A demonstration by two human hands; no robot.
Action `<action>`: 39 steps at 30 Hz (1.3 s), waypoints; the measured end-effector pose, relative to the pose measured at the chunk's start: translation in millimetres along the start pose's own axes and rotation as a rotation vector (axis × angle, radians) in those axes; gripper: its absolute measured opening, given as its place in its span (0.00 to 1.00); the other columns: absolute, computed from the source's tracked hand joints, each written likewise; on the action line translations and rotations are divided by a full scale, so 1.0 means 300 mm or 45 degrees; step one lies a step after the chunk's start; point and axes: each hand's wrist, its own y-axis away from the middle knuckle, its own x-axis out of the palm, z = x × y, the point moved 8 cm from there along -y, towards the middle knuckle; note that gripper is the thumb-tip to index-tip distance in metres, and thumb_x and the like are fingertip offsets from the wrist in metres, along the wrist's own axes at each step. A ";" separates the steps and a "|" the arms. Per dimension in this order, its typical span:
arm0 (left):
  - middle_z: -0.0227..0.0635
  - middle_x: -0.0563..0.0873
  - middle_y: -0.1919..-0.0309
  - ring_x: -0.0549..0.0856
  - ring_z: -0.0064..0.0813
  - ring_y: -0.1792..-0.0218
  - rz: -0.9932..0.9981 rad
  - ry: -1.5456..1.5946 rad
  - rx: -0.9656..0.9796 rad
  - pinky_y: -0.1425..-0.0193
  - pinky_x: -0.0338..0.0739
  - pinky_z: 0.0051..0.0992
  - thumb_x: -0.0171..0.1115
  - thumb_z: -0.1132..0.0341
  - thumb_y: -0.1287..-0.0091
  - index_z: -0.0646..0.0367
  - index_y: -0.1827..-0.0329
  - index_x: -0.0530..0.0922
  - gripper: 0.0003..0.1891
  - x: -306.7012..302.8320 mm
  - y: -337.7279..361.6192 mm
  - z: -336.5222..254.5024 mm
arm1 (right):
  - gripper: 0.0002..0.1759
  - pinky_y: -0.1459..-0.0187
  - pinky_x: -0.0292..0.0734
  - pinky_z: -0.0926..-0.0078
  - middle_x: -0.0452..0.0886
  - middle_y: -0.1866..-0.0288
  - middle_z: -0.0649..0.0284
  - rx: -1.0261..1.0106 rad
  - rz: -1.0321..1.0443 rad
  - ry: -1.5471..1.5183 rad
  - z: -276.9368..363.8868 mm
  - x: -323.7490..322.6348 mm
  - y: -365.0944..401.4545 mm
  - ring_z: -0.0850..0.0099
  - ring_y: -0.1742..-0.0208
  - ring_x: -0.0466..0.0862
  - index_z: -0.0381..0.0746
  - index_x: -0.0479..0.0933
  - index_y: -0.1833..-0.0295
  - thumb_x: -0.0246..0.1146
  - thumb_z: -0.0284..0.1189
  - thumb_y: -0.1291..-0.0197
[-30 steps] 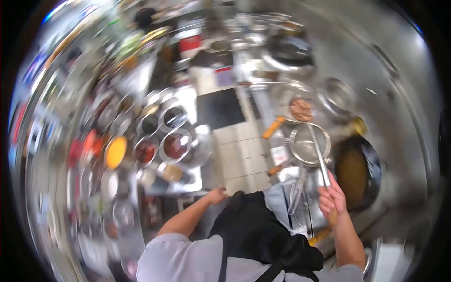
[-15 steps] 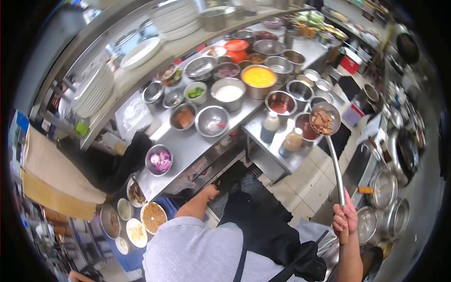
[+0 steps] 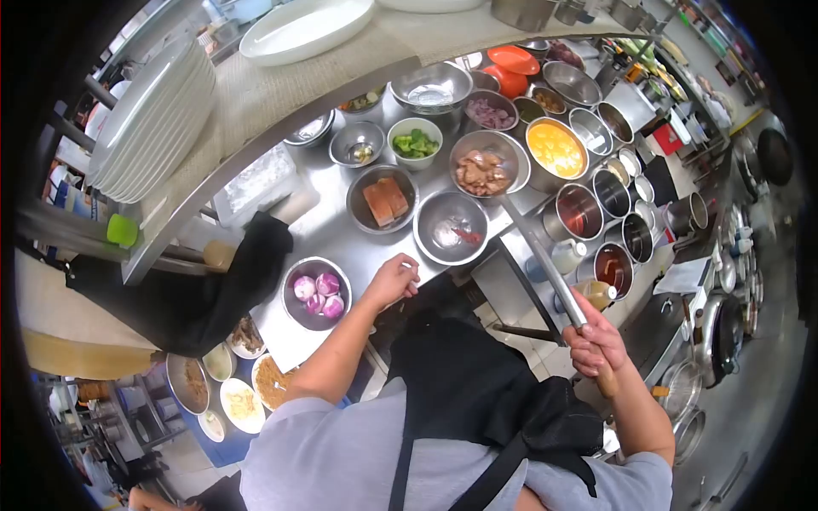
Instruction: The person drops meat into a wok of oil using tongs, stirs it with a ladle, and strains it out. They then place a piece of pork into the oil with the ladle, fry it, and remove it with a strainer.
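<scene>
My right hand [image 3: 595, 345] is wrapped round the handle of a long metal ladle [image 3: 544, 255]. Brown meat pieces [image 3: 483, 173] lie in the ladle's bowl, level with the steel bowls on the counter. My left hand [image 3: 397, 281] is at the counter's front edge with its fingers curled; whether it holds something small is unclear. Near it stand a bowl of peeled purple onions [image 3: 316, 295], a bowl with brown-orange blocks [image 3: 384, 203] and a steel bowl [image 3: 452, 228] with a little red in it. Behind are a white bowl of green peppers [image 3: 415, 143] and a pot of yellow liquid [image 3: 556, 148].
Stacked white plates [image 3: 158, 123] stand on an overhead shelf [image 3: 375, 64] at the left. Sauce pots [image 3: 578, 211] and bottles [image 3: 569, 254] are at the right. A blue tray [image 3: 213, 447] with food bowls is lower left. Another person's arm [image 3: 149, 501] shows at the bottom left.
The ladle has swung from the right to over the counter bowls. My left hand has risen to the counter edge. The view has moved closer to the counter.
</scene>
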 end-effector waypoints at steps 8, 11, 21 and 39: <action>0.37 0.83 0.66 0.85 0.24 0.72 0.000 -0.030 -0.017 0.70 0.81 0.23 0.56 0.64 0.28 0.61 0.52 0.73 0.10 0.028 -0.087 0.026 | 0.46 0.89 0.65 0.80 0.65 0.73 0.63 0.171 0.030 0.200 0.037 0.081 -0.172 0.80 0.88 0.66 0.58 0.40 0.19 0.58 0.26 0.34; 0.37 0.83 0.65 0.85 0.25 0.71 0.014 -0.011 -0.030 0.69 0.81 0.23 0.56 0.64 0.28 0.62 0.52 0.73 0.10 0.065 -0.051 0.016 | 0.46 0.88 0.64 0.79 0.65 0.73 0.64 0.216 0.059 0.285 0.061 0.080 -0.230 0.80 0.88 0.67 0.57 0.40 0.19 0.59 0.27 0.34; 0.35 0.83 0.65 0.84 0.22 0.70 -0.104 0.083 -0.017 0.67 0.80 0.22 0.56 0.65 0.28 0.61 0.52 0.73 0.09 0.012 0.046 0.001 | 0.45 0.82 0.68 0.79 0.68 0.78 0.69 0.035 0.105 1.239 0.113 0.183 -0.656 0.79 0.86 0.69 0.53 0.38 0.18 0.54 0.25 0.34; 0.51 0.84 0.59 0.87 0.34 0.71 -0.725 0.045 0.037 0.72 0.84 0.29 0.58 0.66 0.31 0.71 0.35 0.65 0.26 -0.526 -0.098 -0.156 | 0.45 0.80 0.70 0.78 0.72 0.82 0.68 0.006 -0.140 1.904 0.096 0.220 -0.646 0.81 0.85 0.72 0.53 0.43 0.18 0.53 0.19 0.36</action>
